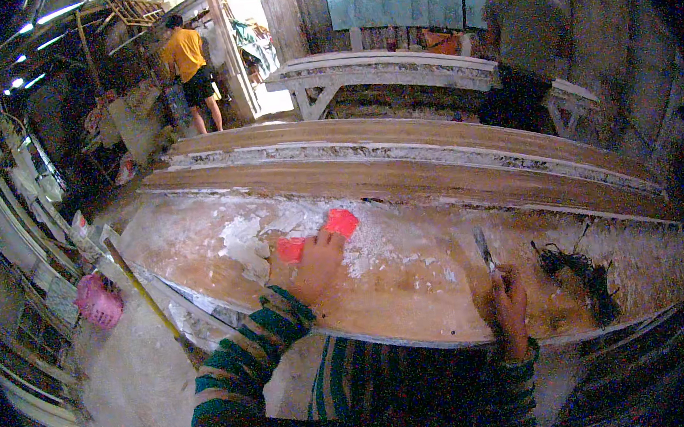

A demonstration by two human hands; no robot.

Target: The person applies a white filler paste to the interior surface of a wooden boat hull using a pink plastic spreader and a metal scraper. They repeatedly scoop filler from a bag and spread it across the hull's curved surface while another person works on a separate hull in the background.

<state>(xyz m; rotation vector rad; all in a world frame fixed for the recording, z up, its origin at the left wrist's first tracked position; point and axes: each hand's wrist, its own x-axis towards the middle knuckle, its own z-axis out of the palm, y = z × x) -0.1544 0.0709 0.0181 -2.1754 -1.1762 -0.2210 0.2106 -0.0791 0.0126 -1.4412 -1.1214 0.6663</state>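
Note:
My left hand (322, 264) is closed over a bright red flat piece (344, 223), which shows on both sides of my fingers. Whether it is a plastic spreader or a folded sheet, I cannot tell. Beneath it lies a brown wooden board (415, 305) smeared with white putty (245, 246), thickest just left of the hand. Farther right, my right hand (511, 308) grips the handle of a narrow putty knife (483, 246), its blade pointing away from me. Beside that hand, a tangle of dark stringy material (575, 274) rests on the board.
Long wooden planks with whitish edges (403, 163) run behind the board. A yellowish stick (143, 288) leans at the left near a pink container (99, 301). Beyond stand a white-topped bench (394, 66), a person in yellow (184, 56) and another person (527, 26).

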